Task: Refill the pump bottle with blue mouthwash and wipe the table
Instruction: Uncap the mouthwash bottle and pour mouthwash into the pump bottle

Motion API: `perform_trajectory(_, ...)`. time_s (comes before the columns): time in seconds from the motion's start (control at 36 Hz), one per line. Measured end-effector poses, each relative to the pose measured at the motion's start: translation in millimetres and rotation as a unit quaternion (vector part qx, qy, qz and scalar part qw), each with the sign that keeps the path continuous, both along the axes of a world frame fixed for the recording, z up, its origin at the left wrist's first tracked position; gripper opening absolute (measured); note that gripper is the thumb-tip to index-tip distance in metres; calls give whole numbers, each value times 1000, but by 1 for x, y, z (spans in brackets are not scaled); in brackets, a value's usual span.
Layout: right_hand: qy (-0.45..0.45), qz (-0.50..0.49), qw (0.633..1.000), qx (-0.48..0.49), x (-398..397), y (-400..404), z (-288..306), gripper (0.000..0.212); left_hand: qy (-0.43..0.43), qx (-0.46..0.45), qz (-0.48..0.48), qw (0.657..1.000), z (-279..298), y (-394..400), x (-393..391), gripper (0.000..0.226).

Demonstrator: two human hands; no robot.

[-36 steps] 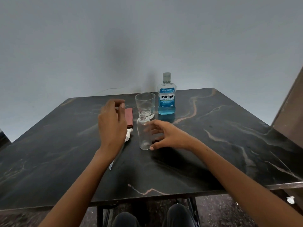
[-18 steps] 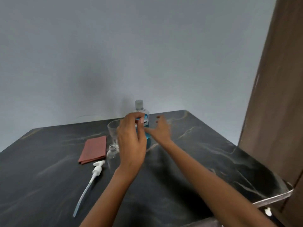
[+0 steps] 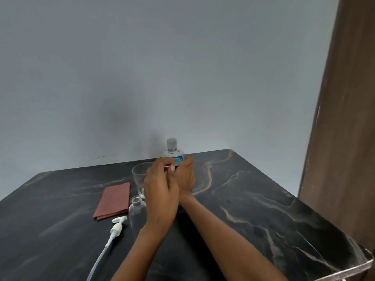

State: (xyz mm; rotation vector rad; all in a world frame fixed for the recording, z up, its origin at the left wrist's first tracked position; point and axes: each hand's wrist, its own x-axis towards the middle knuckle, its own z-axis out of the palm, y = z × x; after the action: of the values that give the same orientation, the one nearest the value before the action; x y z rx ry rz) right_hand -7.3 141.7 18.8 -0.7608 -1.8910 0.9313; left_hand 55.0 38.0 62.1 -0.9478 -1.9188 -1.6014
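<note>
mouthwash bottle (image 3: 174, 154) is being gripped low by right hand (image 3: 185, 177), standing capped at table (image 3: 253, 199) rear | left hand (image 3: 160, 193) grip: cannot tell, curled in front | pump bottle (image 3: 137, 209) is standing open beside cloth (image 3: 114, 200) | pump (image 3: 117, 227) is lying just beside it

Capped mouthwash bottle (image 3: 173, 153) upright behind uncapped, empty pump bottle (image 3: 137, 209).

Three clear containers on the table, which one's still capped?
The mouthwash bottle at the back, grey cap on, both hands at its body. The small pump bottle has a bare open neck, and the glass is open-topped.
</note>
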Motion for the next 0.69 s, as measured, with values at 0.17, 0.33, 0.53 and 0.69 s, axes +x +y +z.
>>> perform_trajectory(0.17,-1,52,998,37,30,12,-8,63,1,-13,-24,1000,-5,2,-4,21)
perform_trajectory(0.33,-8,87,994,66,81,12,-13,69,2,-60,-50,997,-2,8,-4,49)
perform_trajectory(0.53,-26,95,992,80,121,4,-21,78,-49,-97,-172,979,4,11,-6,54)
perform_trajectory(0.69,-26,96,993,70,121,-4,-19,80,-94,-51,-223,969,14,9,-12,49)
